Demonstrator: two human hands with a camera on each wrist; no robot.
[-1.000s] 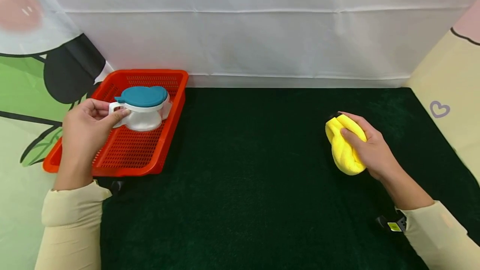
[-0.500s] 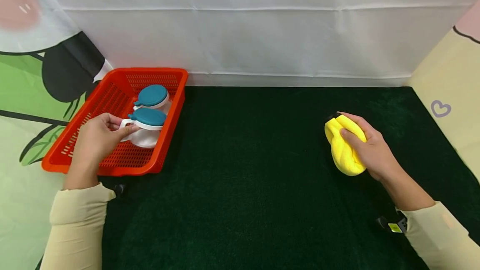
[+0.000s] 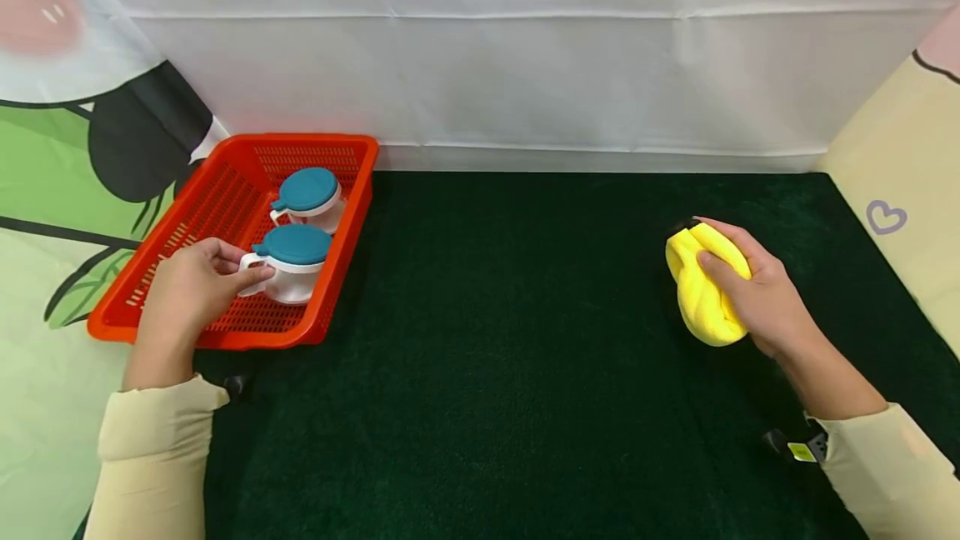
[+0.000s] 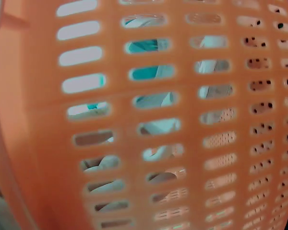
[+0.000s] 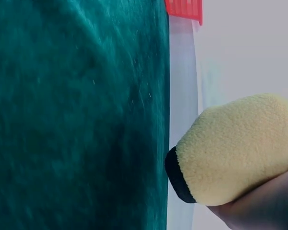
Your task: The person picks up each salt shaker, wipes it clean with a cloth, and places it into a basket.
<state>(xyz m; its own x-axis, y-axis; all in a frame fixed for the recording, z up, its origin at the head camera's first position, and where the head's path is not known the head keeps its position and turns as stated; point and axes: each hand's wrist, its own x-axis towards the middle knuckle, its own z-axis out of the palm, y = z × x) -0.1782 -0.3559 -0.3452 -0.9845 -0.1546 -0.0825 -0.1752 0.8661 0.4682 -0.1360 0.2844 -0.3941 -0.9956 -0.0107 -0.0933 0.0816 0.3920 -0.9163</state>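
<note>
In the head view my left hand (image 3: pixel 183 294) pinches the handle of a white lidded jar (image 3: pixel 294 282) between thumb and fingers. This jar, topped by a blue lid (image 3: pixel 298 244), is inside the red basket (image 3: pixel 247 341), near its front right corner. Just behind it stands a second such jar (image 3: pixel 327 215). Through the slots of the basket wall (image 4: pixel 43 143), the left wrist view shows bits of blue and white. Over on the right, my right hand (image 3: pixel 765 302) grips a bunched yellow fleecy cloth (image 3: pixel 708 290), black at one end.
A dark green cloth (image 3: pixel 480 340) covers the table. White sheeting (image 3: pixel 525 90) hangs along the back, with printed sheets at both sides. The basket stands at the table's back left, against the printed sheet there.
My left hand has brought its jar down and toward me in the basket, uncovering the second jar behind. My right hand, still gripping the yellow cloth, has shifted slightly right.
</note>
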